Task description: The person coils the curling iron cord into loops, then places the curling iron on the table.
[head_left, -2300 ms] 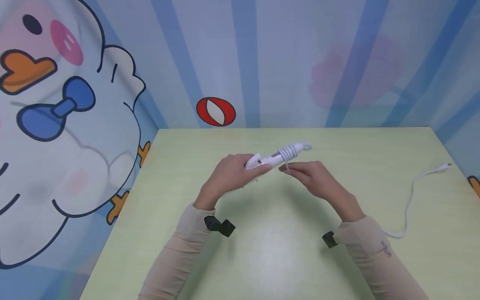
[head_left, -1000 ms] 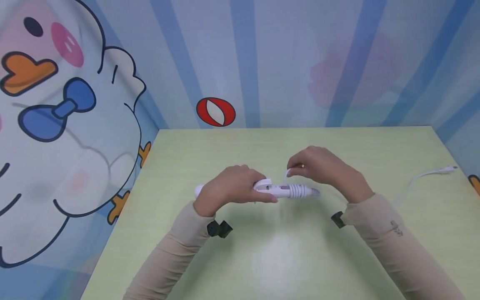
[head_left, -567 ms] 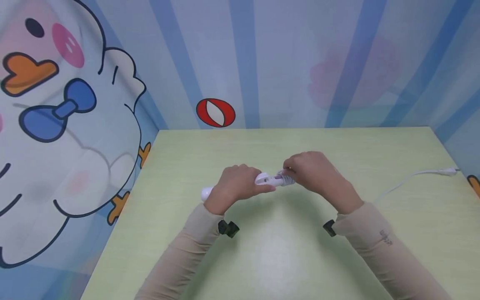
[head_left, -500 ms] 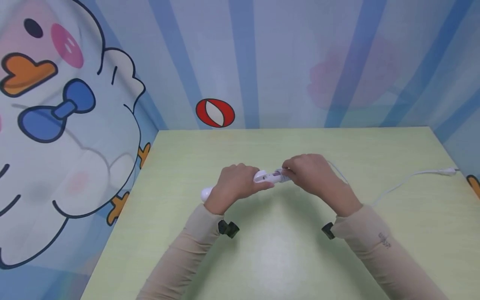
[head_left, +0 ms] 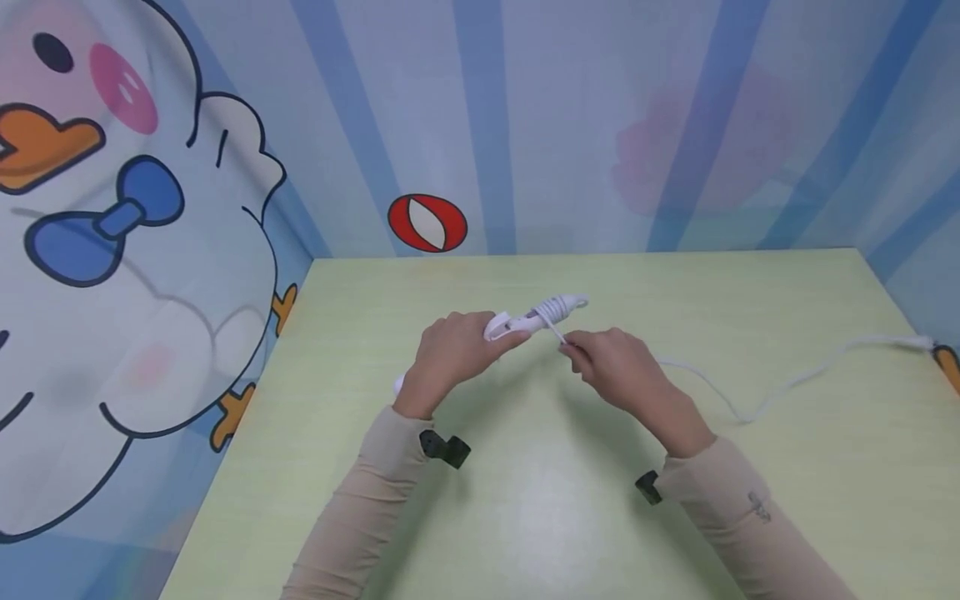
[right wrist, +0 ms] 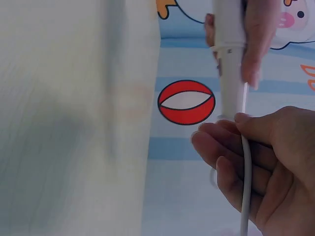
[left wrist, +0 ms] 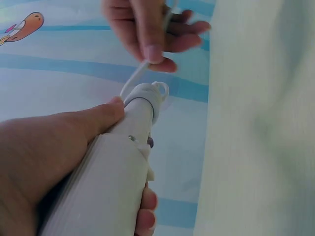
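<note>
White wand-shaped appliance [left wrist: 103,179] tapers, its cord [head_left: 553,309] coiled round the narrow end.

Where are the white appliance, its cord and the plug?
White appliance [left wrist: 108,169]: left wrist view, on its broad body.
Cord [right wrist: 247,184]: right wrist view, on its unwound strand.
Plug [head_left: 917,342]: head view, on its white body.

Hands [head_left: 456,354] [head_left: 622,371] in overhead and close wrist views
</note>
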Motion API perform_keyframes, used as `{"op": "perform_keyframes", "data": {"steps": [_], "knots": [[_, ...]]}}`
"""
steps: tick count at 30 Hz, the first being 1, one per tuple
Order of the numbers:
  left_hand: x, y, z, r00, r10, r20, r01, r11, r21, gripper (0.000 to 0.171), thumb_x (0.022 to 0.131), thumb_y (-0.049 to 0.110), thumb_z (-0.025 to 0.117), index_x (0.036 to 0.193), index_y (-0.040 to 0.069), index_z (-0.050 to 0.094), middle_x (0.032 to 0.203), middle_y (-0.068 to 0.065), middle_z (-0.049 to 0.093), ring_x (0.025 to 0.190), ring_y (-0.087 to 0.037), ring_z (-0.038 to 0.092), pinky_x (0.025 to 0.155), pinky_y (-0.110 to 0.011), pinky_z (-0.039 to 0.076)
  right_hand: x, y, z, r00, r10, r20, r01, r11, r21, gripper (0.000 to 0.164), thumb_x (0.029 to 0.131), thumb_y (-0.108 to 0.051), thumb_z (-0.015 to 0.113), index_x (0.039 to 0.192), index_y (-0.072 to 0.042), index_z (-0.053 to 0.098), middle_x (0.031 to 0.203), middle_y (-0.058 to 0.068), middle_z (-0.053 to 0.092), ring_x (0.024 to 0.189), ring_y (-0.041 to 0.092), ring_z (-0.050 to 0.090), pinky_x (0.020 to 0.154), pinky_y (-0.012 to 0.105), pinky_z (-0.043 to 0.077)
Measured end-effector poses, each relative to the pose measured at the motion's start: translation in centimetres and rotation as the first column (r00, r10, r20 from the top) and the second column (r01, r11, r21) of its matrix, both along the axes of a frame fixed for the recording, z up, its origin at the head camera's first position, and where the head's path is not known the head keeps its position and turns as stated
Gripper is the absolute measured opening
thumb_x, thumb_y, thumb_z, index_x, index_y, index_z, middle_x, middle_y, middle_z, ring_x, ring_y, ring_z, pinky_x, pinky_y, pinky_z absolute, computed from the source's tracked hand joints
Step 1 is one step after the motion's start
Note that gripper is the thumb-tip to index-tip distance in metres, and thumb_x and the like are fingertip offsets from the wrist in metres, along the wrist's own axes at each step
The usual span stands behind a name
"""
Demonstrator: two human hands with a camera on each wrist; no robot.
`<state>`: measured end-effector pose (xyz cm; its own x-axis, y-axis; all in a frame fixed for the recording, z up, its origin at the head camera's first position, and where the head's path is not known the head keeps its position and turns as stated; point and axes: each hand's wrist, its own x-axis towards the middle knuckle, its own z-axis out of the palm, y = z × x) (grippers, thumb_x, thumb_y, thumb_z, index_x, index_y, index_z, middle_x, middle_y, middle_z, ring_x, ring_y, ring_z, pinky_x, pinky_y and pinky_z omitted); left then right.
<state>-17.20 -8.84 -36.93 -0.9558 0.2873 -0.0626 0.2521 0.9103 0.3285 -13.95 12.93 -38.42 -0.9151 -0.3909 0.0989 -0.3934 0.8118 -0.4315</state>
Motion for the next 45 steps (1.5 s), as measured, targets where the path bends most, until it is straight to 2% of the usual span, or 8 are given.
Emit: {"op": "perform_keyframes", "data": {"steps": [8,17,25,27,32,36,40,45], "knots": [[0.5,0.0,0.6,0.998,-0.032,0.049,0.026,0.994,0.108,0.046,0.081,0.066,0.049,0.089,0.021,0.057,0.064,0.001,0.053,0.053,-0.015,0.049,0.047,-0.029,0.037,-0.8,0.4,-1.7,0.994,0.004,0.106,0.016,0.982,-0.186,0.024,0.094,-0.024,0.054,0.106,-0.009,0.067,0.086,0.004,0.07,0.074,0.017,0.067,0.068,0.036,0.051],[1.0,-0.3,1.0,0.986,-0.102,0.13,0.07,0.971,0.229,0.048,0.078,0.068,0.051,0.094,0.024,0.06,0.07,0.003,0.057,0.059,-0.015,0.052,0.051,-0.029,0.04,-2.4,1.8,-3.2,0.95,0.144,0.275,-0.012,0.903,-0.431,0.025,0.092,-0.024,0.056,0.11,-0.011,0.067,0.103,0.002,0.069,0.092,0.021,0.065,0.077,0.037,0.05],[1.3,-1.1,1.9,0.941,-0.271,0.202,0.193,0.922,0.335,0.045,0.076,0.069,0.054,0.088,0.026,0.061,0.072,0.002,0.058,0.063,-0.015,0.055,0.056,-0.031,0.046,-3.1,2.9,-2.7,0.914,0.268,0.304,-0.088,0.864,-0.496,0.026,0.088,-0.033,0.061,0.109,-0.02,0.066,0.107,-0.005,0.065,0.1,0.009,0.06,0.086,0.034,0.046],[1.4,-1.3,2.2,0.925,-0.318,0.209,0.236,0.91,0.341,0.043,0.077,0.067,0.055,0.086,0.025,0.061,0.071,0.002,0.058,0.062,-0.015,0.055,0.055,-0.031,0.046,-3.0,3.1,-2.2,0.905,0.265,0.331,-0.086,0.879,-0.469,0.022,0.087,-0.03,0.063,0.105,-0.018,0.067,0.092,-0.004,0.066,0.081,0.006,0.059,0.076,0.03,0.047],[1.7,-1.4,2.5,0.895,-0.387,0.221,0.305,0.894,0.328,0.042,0.076,0.065,0.058,0.083,0.023,0.061,0.07,0.003,0.058,0.059,-0.013,0.054,0.053,-0.029,0.045,-3.0,3.4,-1.5,0.904,0.345,0.254,-0.209,0.873,-0.441,0.013,0.085,-0.002,0.062,0.095,-0.003,0.07,0.077,0.004,0.067,0.062,0.007,0.051,0.062,0.026,0.046],[2.1,-1.2,2.6,0.88,-0.422,0.218,0.369,0.896,0.247,0.041,0.077,0.065,0.056,0.082,0.025,0.059,0.067,0.005,0.056,0.058,-0.01,0.051,0.053,-0.026,0.042,-3.5,3.4,-1.7,0.862,0.43,0.27,-0.273,0.841,-0.467,0.021,0.084,-0.005,0.065,0.104,-0.004,0.069,0.097,0.006,0.07,0.08,0.01,0.063,0.071,0.025,0.049],[2.8,-0.7,2.9,0.872,-0.451,0.19,0.435,0.892,0.124,0.04,0.079,0.066,0.053,0.081,0.026,0.058,0.064,0.007,0.053,0.056,-0.008,0.049,0.052,-0.025,0.039,-4.0,3.5,-1.2,0.854,0.391,0.344,-0.254,0.89,-0.379,0.021,0.087,-0.021,0.063,0.105,-0.014,0.07,0.096,0.0,0.07,0.076,0.012,0.061,0.067,0.027,0.048],[3.6,0.3,3.3,0.879,-0.445,0.175,0.452,0.892,-0.006,0.04,0.079,0.064,0.055,0.081,0.024,0.058,0.061,0.008,0.051,0.055,-0.008,0.048,0.051,-0.024,0.038,-4.3,3.2,0.2,0.888,0.346,0.304,-0.291,0.933,-0.214,0.015,0.086,-0.027,0.065,0.098,-0.021,0.072,0.091,-0.008,0.069,0.079,0.007,0.063,0.071,0.029,0.049]]}}
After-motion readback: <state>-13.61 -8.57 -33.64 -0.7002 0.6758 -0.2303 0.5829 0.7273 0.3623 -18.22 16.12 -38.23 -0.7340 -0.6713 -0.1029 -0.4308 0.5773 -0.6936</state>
